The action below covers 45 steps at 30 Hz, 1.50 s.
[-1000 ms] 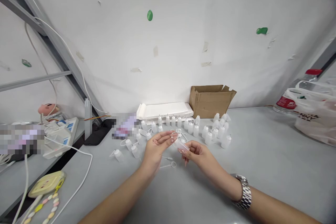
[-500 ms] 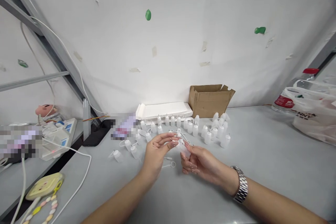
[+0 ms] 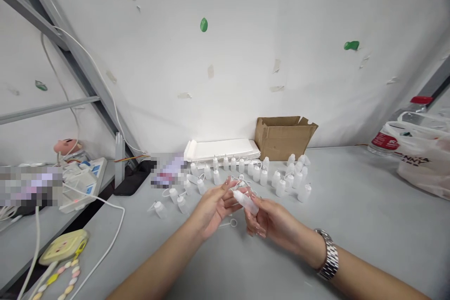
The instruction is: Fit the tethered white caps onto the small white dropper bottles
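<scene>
A small translucent white bottle lies tilted in my right hand, its fingers wrapped round the body. My left hand is at the bottle's cap end, palm turned up, with thumb and fingertips near the tip; whether they pinch its thin strap is too small to tell. Several similar bottles stand on the grey table behind both hands, some with loop straps. A loose white ring strap lies on the table between my wrists.
Behind the bottles are an open cardboard box and flat white packages. A plastic bag and large bottle stand at right. Cables, a power strip and a yellow device are at left.
My left hand has turned its palm upward and its fingers have spread. The bottle in my right hand now lies more tilted, with its body more visible. The view has shifted slightly.
</scene>
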### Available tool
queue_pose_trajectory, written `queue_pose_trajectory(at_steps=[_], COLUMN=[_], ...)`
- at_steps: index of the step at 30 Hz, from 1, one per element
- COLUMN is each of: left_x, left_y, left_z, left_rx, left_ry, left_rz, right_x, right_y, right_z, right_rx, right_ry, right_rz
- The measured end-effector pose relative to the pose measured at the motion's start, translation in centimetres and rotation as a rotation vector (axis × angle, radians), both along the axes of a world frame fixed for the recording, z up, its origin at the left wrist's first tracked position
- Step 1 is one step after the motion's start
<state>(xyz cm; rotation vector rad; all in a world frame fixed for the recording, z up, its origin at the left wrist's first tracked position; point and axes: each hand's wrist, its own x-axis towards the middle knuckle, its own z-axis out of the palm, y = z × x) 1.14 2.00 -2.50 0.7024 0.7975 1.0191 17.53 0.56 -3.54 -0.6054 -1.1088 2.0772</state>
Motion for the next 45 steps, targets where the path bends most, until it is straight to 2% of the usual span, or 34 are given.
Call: queue_pose_trajectory(at_steps=[8,16,26,37,45], left_x=[-0.62,-0.48,-0.77,-0.74,-0.62], left_y=[0.19,0.07,0.27,-0.05,-0.1], left_z=[0.53,0.8,0.52,0.72,0.88], left_rx=[0.057,0.08,0.121,0.22,0.236], left_ry=[-0.022,-0.075,-0.057,0.112,0.124], left_rz=[0.207,0.181,0.226,0.141,0.142], right_x=[-0.57,-0.64,-0.34,-0.48,-0.48], right_y=[-0.23,-0.27,-0.13,-0.25,-0.18], right_z=[-0.28,-0.58,-0.7,-0.29,-0.27], right_rx=[0.046,0.085,0.205,0.267,0.284], right_ry=[-0.098,-0.149,-0.302,-0.416,-0.452], right_rz=[0.017,-0.037,-0.366,-0.395,-0.387])
